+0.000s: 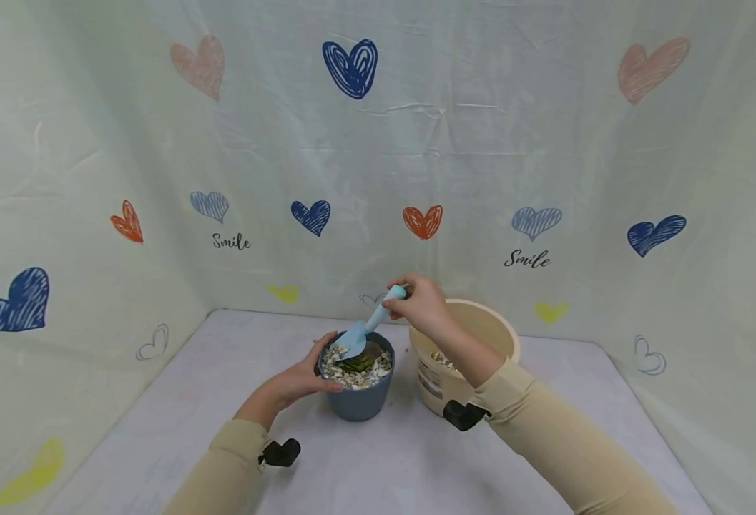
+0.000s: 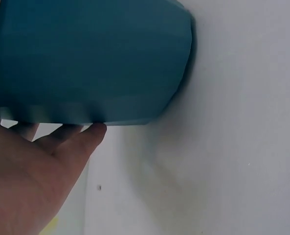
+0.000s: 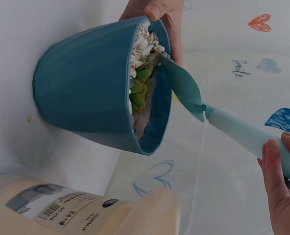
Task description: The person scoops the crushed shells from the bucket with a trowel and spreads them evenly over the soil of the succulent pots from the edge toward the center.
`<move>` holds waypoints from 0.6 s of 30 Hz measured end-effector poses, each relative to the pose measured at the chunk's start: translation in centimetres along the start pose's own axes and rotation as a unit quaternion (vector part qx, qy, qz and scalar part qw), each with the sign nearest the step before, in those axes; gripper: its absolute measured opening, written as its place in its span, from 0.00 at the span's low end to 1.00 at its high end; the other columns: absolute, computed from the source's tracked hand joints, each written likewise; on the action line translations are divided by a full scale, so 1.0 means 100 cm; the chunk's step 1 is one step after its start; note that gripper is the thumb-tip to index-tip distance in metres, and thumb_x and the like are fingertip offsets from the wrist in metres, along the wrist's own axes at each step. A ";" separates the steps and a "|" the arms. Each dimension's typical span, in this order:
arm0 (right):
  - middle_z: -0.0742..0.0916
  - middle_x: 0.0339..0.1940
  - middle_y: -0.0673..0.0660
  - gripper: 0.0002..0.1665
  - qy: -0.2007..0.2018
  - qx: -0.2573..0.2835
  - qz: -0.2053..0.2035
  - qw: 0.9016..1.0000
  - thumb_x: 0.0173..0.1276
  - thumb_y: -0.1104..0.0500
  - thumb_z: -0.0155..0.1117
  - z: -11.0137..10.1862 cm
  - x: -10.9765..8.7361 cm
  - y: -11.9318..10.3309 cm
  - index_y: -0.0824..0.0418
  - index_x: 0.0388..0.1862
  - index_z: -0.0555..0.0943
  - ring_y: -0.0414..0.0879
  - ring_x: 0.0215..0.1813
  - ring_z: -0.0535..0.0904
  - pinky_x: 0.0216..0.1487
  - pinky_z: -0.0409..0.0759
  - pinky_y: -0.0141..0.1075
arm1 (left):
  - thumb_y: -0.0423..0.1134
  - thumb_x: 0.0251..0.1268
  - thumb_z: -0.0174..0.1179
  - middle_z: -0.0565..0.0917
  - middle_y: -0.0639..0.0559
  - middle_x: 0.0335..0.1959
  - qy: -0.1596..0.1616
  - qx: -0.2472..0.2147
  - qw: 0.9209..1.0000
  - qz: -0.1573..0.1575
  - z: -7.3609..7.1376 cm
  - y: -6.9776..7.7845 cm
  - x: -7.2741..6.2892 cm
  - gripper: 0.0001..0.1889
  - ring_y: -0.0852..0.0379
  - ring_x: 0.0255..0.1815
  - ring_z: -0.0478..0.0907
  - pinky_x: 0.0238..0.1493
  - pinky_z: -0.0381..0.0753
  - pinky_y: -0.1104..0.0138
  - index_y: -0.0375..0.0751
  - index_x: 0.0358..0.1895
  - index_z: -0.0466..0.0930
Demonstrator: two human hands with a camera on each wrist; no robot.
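Note:
A blue plant pot stands on the table, holding a green succulent among pale pebbles. My left hand grips the pot from its left side, thumb near the front rim and fingers along the wall. In the left wrist view, those fingertips press against the pot's smooth side. My right hand holds a light blue trowel near the end of its handle. The trowel slants down to the left, its blade tip at the pebbles just inside the rim, beside the succulent.
A cream bucket stands right of the pot under my right forearm, with pebbles inside and a printed label on its side. A few crumbs lie on the white table. Behind it hangs a curtain printed with hearts.

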State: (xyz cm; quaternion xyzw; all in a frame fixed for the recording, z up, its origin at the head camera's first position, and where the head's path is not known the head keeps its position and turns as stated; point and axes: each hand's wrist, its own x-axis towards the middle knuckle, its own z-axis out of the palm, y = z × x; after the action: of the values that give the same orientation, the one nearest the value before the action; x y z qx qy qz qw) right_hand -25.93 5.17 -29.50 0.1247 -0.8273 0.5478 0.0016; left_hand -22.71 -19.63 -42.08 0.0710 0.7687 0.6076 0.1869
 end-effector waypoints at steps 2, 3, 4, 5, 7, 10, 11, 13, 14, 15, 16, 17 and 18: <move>0.86 0.38 0.62 0.18 -0.001 -0.007 -0.005 1.000 0.63 0.66 0.70 0.000 -0.001 -0.001 0.64 0.52 0.80 0.50 0.32 0.86 0.35 0.85 0.38 | 0.33 0.52 0.73 0.29 0.36 0.77 0.007 0.001 1.000 -0.001 0.002 0.000 -0.001 0.58 0.30 0.75 0.34 0.67 0.53 0.36 0.56 0.79 0.39; 0.86 0.38 0.62 0.18 -0.001 -0.010 -0.008 1.000 0.63 0.66 0.70 0.000 -0.001 -0.002 0.64 0.52 0.80 0.50 0.32 0.86 0.35 0.85 0.38 | 0.33 0.52 0.73 0.30 0.35 0.77 0.012 0.006 1.000 0.000 0.003 0.000 -0.001 0.58 0.30 0.75 0.32 0.67 0.51 0.35 0.55 0.79 0.39; 0.86 0.38 0.62 0.18 0.000 -0.013 -0.009 1.000 0.63 0.65 0.70 -0.001 -0.001 -0.002 0.64 0.52 0.80 0.50 0.32 0.86 0.35 0.85 0.38 | 0.34 0.52 0.74 0.30 0.35 0.77 0.017 0.010 1.000 0.000 0.004 -0.001 -0.002 0.58 0.31 0.75 0.30 0.67 0.48 0.34 0.55 0.79 0.39; 0.86 0.38 0.62 0.18 0.000 -0.015 -0.010 1.000 0.63 0.66 0.70 -0.001 -0.001 -0.002 0.64 0.52 0.80 0.50 0.31 0.86 0.35 0.85 0.39 | 0.34 0.52 0.74 0.31 0.35 0.77 0.021 0.011 1.000 0.001 0.005 -0.001 -0.002 0.58 0.31 0.75 0.30 0.67 0.47 0.34 0.54 0.79 0.39; 0.87 0.38 0.62 0.18 0.002 -0.019 -0.012 1.000 0.63 0.65 0.70 -0.001 0.000 -0.003 0.64 0.51 0.80 0.49 0.31 0.86 0.35 0.84 0.39 | 0.35 0.51 0.74 0.31 0.35 0.77 0.033 0.012 0.999 0.000 0.007 -0.001 -0.003 0.58 0.32 0.75 0.29 0.67 0.45 0.33 0.53 0.79 0.40; 0.87 0.38 0.61 0.18 0.002 -0.024 -0.016 1.000 0.63 0.65 0.70 -0.001 0.000 -0.002 0.64 0.51 0.80 0.48 0.30 0.85 0.35 0.84 0.39 | 0.35 0.50 0.75 0.34 0.34 0.77 0.054 0.020 0.998 -0.004 0.011 0.000 -0.004 0.58 0.31 0.75 0.31 0.67 0.44 0.32 0.53 0.79 0.41; 0.86 0.38 0.61 0.18 0.002 -0.026 -0.018 1.000 0.63 0.65 0.70 -0.001 0.001 -0.002 0.64 0.52 0.80 0.48 0.30 0.85 0.35 0.84 0.39 | 0.36 0.49 0.75 0.35 0.33 0.77 0.060 0.021 0.998 -0.006 0.013 0.000 -0.005 0.58 0.30 0.75 0.31 0.67 0.44 0.32 0.53 0.79 0.41; 0.86 0.38 0.61 0.18 0.002 -0.028 -0.021 0.999 0.63 0.65 0.70 -0.002 0.001 -0.001 0.64 0.52 0.80 0.48 0.31 0.85 0.35 0.84 0.39 | 0.36 0.49 0.76 0.36 0.33 0.77 0.070 0.025 0.997 -0.009 0.015 -0.001 -0.005 0.59 0.30 0.75 0.32 0.66 0.44 0.32 0.53 0.79 0.41; 0.86 0.38 0.61 0.18 0.001 -0.028 -0.021 0.999 0.63 0.64 0.70 -0.002 0.001 0.000 0.64 0.52 0.80 0.49 0.31 0.85 0.35 0.84 0.39 | 0.36 0.49 0.76 0.36 0.33 0.77 0.074 0.026 0.997 -0.009 0.016 0.000 -0.006 0.59 0.29 0.75 0.32 0.66 0.44 0.31 0.53 0.79 0.41; 0.86 0.38 0.61 0.18 0.001 -0.028 -0.022 0.999 0.64 0.64 0.70 -0.002 0.002 0.000 0.64 0.52 0.80 0.50 0.32 0.86 0.36 0.84 0.39 | 0.36 0.49 0.76 0.36 0.33 0.77 0.078 0.026 0.997 -0.010 0.017 0.000 -0.006 0.59 0.29 0.75 0.32 0.66 0.43 0.31 0.53 0.79 0.41; 0.86 0.38 0.61 0.18 0.000 -0.027 -0.022 0.999 0.64 0.64 0.70 -0.002 0.002 0.001 0.64 0.52 0.80 0.51 0.33 0.86 0.36 0.84 0.39 | 0.37 0.49 0.76 0.36 0.33 0.77 0.082 0.025 0.996 -0.012 0.018 -0.001 -0.006 0.59 0.29 0.75 0.33 0.66 0.43 0.31 0.53 0.79 0.41; 0.86 0.38 0.61 0.18 0.000 -0.028 -0.022 0.999 0.64 0.64 0.70 -0.002 0.002 0.001 0.64 0.52 0.80 0.51 0.33 0.86 0.36 0.84 0.40 | 0.37 0.49 0.76 0.37 0.33 0.77 0.086 0.024 0.996 -0.013 0.019 -0.001 -0.007 0.59 0.29 0.75 0.33 0.66 0.43 0.31 0.53 0.79 0.41; 0.86 0.38 0.60 0.18 0.000 -0.028 -0.023 0.999 0.64 0.64 0.70 -0.003 0.002 0.002 0.64 0.52 0.80 0.52 0.34 0.86 0.36 0.84 0.40 | 0.37 0.49 0.76 0.37 0.32 0.77 0.091 0.025 0.995 -0.015 0.020 -0.001 -0.008 0.59 0.29 0.75 0.34 0.66 0.44 0.31 0.53 0.79 0.41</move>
State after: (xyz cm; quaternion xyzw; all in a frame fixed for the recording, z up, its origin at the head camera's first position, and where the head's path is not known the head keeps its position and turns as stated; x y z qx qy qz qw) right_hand -26.22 5.43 -29.51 0.1434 -0.8392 0.5243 0.0177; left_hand -21.25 -18.05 -42.37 0.0084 0.7985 0.5890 0.1237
